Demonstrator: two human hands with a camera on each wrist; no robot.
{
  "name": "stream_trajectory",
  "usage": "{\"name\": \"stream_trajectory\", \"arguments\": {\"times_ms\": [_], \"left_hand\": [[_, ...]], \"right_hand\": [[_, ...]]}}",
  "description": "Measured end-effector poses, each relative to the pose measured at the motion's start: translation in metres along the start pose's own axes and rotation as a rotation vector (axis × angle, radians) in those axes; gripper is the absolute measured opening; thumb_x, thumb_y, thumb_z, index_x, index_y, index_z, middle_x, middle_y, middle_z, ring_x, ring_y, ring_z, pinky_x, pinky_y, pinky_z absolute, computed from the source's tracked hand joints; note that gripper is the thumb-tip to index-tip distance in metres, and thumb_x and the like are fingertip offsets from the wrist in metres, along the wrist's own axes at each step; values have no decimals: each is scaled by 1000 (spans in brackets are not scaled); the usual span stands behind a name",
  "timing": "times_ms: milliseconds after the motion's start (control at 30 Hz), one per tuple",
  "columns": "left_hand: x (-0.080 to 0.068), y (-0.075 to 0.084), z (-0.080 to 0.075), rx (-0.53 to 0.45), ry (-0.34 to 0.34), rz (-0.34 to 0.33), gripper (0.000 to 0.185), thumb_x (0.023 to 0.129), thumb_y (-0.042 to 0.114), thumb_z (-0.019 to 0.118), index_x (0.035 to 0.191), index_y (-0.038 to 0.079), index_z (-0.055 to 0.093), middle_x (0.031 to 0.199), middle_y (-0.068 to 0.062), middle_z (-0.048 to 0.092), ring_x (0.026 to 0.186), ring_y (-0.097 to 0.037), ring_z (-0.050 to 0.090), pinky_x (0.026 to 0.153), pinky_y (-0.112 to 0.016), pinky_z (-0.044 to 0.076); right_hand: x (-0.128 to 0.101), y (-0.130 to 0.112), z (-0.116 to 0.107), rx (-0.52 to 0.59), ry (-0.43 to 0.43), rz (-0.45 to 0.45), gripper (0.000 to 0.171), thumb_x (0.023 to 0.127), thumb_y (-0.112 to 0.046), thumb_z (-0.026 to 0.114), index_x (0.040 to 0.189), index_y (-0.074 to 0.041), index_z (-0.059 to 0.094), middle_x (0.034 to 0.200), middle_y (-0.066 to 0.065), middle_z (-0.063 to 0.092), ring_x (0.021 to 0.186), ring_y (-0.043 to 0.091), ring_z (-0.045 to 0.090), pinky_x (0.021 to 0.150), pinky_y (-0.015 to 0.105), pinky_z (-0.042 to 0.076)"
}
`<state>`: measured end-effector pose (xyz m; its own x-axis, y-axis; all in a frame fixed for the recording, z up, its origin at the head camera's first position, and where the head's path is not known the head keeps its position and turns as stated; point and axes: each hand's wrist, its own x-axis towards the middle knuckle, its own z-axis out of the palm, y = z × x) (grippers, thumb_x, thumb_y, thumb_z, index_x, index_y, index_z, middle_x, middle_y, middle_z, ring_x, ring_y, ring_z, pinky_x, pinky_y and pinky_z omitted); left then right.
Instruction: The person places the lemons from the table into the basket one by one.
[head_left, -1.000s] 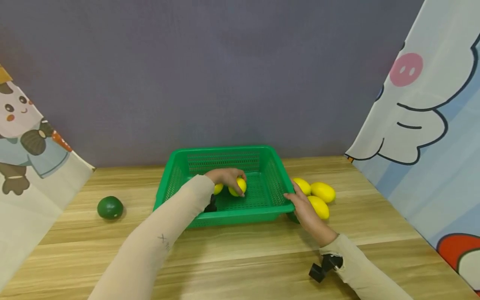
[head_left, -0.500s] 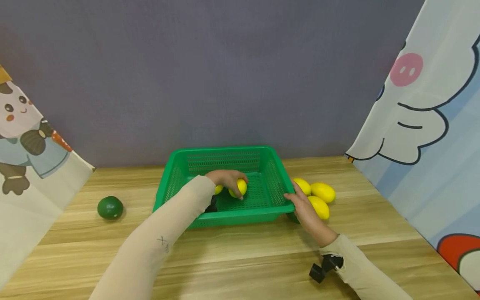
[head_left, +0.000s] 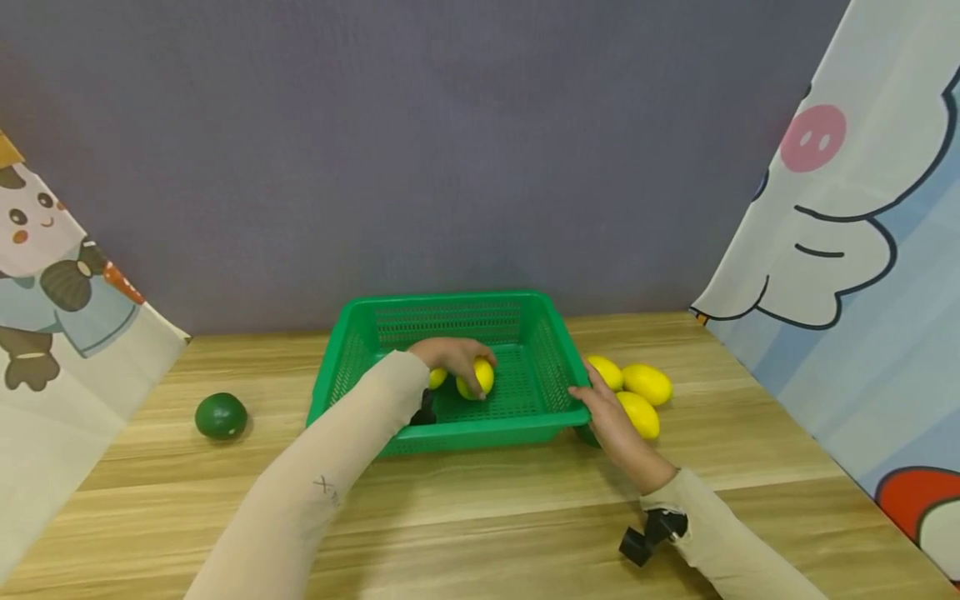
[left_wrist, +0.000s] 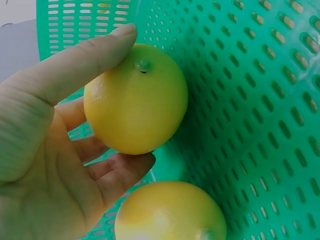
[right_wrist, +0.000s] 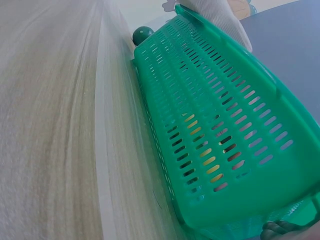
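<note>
Left arm (head_left: 322, 475) extended forward and inward, left hand (head_left: 450, 354) back-up in a firm grip, thumb (left_wrist: 85, 62) opposite curled fingers (left_wrist: 125, 172); right arm (head_left: 738, 537) angled forward-left, right hand (head_left: 615, 423) gripping too, its thumb (head_left: 581, 393) pointing inward.

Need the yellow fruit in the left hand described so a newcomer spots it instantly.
Find the green basket on the wooden table, then the left hand inside it. The target is the rounded yellow fruit in that hand. What sets it apart: thumb and fingers grip it, while the other fruit beside it in the basket is not held.
</note>
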<state>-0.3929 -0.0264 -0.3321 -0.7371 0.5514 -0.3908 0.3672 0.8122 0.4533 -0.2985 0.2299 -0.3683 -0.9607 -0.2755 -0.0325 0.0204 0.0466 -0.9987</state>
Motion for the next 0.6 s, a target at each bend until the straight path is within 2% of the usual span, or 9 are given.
{"name": "stream_trajectory", "arguments": {"times_ms": [167,300,433,600], "left_hand": [[-2,-1,-4,-73,1,5,67,81,27,75,140,18,45,145,-8,36,131,-29,34,105,-49,32],[-2,-2,-9,-100,7,23,67,82,26,74,141,16,44,145,-11,36,135,-32,30,107,-51,30],[-3,-1,-14,-94,15,62,65,84,26,72,140,13,44,145,-12,37,135,-31,32,107,-47,32],[-9,1,-24,-134,37,108,62,85,27,71,139,14,44,145,-13,38,132,-32,36,105,-46,35]], "right_hand": [[-1,0,0,-3,-2,-5,66,97,-11,34,152,-11,-2,156,18,5,139,33,13,113,49,14],[-1,0,0,5,9,-7,65,97,-11,35,153,-11,1,156,18,7,139,32,14,113,49,14],[-1,0,0,6,5,-10,65,97,-11,35,152,-10,0,156,19,6,138,32,15,113,48,15],[0,-1,0,0,8,-8,66,97,-11,35,152,-10,0,156,19,7,137,32,18,112,47,17]]}}
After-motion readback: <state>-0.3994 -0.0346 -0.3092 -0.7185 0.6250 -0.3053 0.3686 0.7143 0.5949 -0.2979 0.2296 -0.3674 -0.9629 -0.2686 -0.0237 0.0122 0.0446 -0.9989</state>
